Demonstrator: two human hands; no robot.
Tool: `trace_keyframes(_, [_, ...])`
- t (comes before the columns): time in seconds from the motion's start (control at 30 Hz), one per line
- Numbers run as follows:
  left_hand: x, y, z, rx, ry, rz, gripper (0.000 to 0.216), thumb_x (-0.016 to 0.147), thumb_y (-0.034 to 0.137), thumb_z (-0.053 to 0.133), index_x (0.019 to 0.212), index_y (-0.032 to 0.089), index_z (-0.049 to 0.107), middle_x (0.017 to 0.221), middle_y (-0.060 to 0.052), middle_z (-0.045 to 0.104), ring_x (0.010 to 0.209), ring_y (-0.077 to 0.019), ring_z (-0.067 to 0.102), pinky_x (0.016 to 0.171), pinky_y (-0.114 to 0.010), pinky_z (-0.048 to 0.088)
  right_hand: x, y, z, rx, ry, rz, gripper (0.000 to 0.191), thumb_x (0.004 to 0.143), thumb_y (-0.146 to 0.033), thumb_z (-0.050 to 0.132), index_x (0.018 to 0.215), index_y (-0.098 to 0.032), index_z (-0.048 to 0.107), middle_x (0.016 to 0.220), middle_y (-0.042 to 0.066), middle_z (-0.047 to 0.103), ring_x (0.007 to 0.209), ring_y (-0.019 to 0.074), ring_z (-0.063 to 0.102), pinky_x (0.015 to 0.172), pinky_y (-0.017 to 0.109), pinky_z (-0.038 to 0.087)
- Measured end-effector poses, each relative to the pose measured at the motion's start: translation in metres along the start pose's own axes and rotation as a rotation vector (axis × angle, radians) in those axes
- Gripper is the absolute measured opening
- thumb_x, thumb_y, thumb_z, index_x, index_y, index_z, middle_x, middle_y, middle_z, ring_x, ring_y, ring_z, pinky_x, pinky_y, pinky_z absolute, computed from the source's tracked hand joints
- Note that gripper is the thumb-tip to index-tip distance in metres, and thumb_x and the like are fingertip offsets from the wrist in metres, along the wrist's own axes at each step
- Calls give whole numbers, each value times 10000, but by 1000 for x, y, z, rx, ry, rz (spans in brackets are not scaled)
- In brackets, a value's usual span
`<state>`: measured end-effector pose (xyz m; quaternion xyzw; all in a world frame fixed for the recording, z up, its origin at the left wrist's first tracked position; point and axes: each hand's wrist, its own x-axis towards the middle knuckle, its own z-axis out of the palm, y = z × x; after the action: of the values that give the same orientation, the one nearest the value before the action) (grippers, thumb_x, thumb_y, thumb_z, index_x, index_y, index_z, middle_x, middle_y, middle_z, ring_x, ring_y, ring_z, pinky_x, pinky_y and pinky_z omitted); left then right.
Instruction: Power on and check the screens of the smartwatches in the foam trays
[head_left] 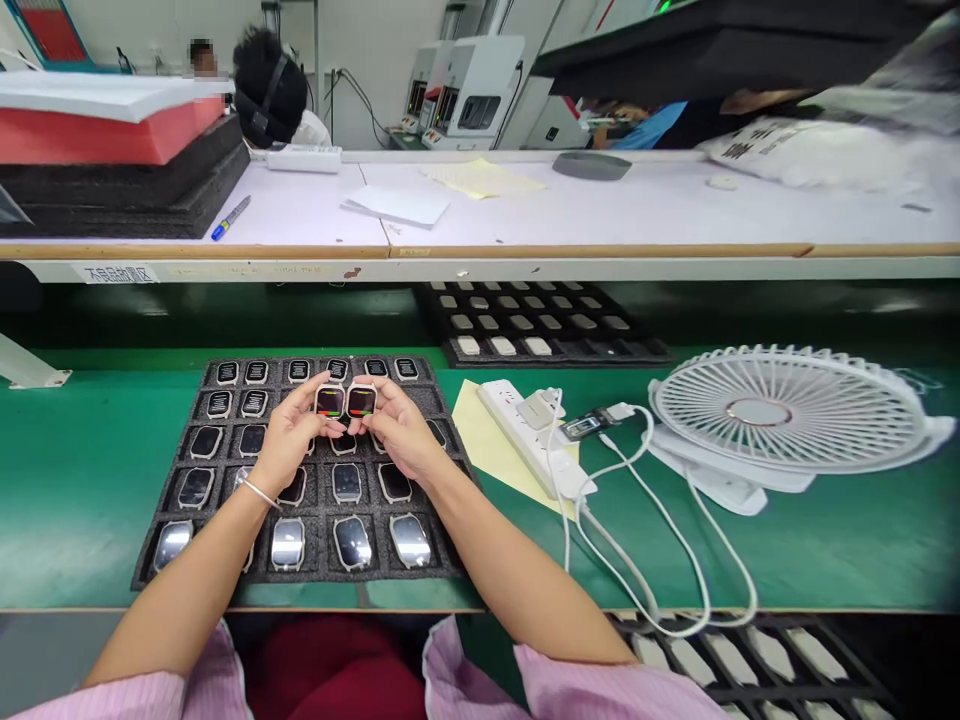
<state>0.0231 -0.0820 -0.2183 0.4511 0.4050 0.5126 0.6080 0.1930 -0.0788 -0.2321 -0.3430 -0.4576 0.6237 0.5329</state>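
My left hand (289, 440) holds a small watch body (329, 401) with a lit red and green screen. My right hand (400, 428) holds a second lit watch body (361, 401) right beside it, the two nearly touching. Both hands hover over a black foam tray (446, 555) on the green work surface. The tray holds several dark-screened watch bodies in rows, such as one near the front (352, 541). A thin bracelet circles my left wrist.
A white power strip (517, 430) with plugged chargers and looping white cables lies right of the tray on yellow paper. A white fan (787, 415) lies face up farther right. Another black tray (551, 325) sits behind. A raised white shelf (480, 215) carries papers and foam stacks. A person works beyond it.
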Motion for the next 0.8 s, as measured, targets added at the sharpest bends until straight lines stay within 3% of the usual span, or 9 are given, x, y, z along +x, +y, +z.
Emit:
trace_keyframes(0.13, [-1,18,4,-36,-6,27,636,676,139,643,1310,194,627,1115,-61,717,689,-119,721,716,-281,614,2,-16,8,93,5,19,318,797,-286,683,1104,-233,617,846,-8,687,634,129,657,648,288,498])
trace_keyframes(0.23, [2,41,9,-27,-15,91,651,673,127,647,1320,190,621,1096,-54,715,681,-114,715,701,-274,615,12,-38,15,145,-33,0,309,865,-434,659,1081,-215,635,793,7,701,609,147,668,628,301,512])
trace_keyframes(0.37, [16,81,16,8,-37,213,712,660,102,652,1364,184,588,1056,-42,706,678,-110,718,698,-256,615,35,-78,26,128,-86,-78,265,879,-399,663,1081,-231,627,797,-2,713,592,147,677,606,296,526])
trace_keyframes(0.6, [39,157,33,58,-121,560,725,678,80,682,1385,205,576,1058,-47,701,711,-110,712,725,-256,625,64,-162,51,54,-252,-321,180,935,-342,580,1087,-248,592,772,-17,691,599,136,656,606,283,540])
trace_keyframes(0.7, [40,182,41,73,-141,677,718,683,71,673,1380,215,581,1072,-47,701,718,-104,702,736,-260,625,65,-193,58,15,-308,-389,216,915,-373,589,1089,-246,583,837,-15,690,623,136,648,641,311,560])
trace_keyframes(0.8, [40,199,47,112,-157,760,709,693,81,677,1380,231,583,1078,-39,699,719,-99,695,735,-258,620,62,-214,62,-53,-369,-447,324,832,-284,650,1142,-244,562,898,-16,678,660,131,658,688,314,555])
